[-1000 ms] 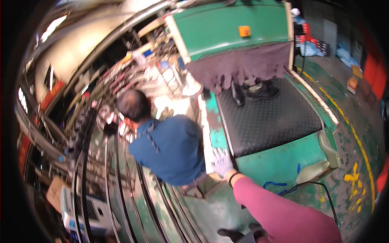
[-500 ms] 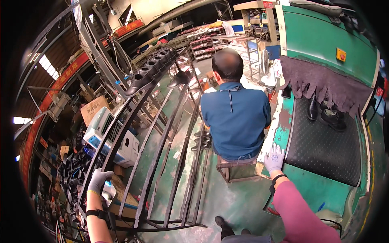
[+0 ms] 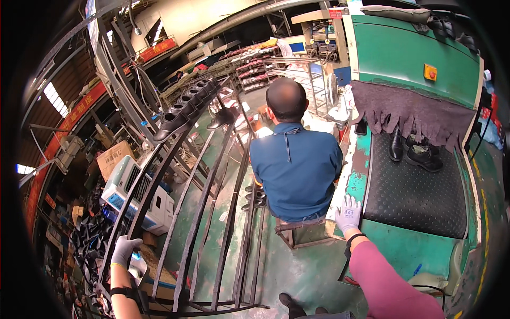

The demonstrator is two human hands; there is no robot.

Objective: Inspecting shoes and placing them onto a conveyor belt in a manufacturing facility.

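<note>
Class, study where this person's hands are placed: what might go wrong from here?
Black, low-cut shoes stand along the long black metal rack; if the grey-gloved left hand jolts it, some might slide off.

The person in a dark blue top, seated near the rack, facing away, could be bumped if it shifts.

The pale-gloved right hand rests beside the black dimpled belt and might get caught if that moves.

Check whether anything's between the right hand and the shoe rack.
Yes: a seated person in blue, on a stool, sits between the right hand, flat on the green machine, and the rack. Nothing visible separates the left hand from the rack.
</note>
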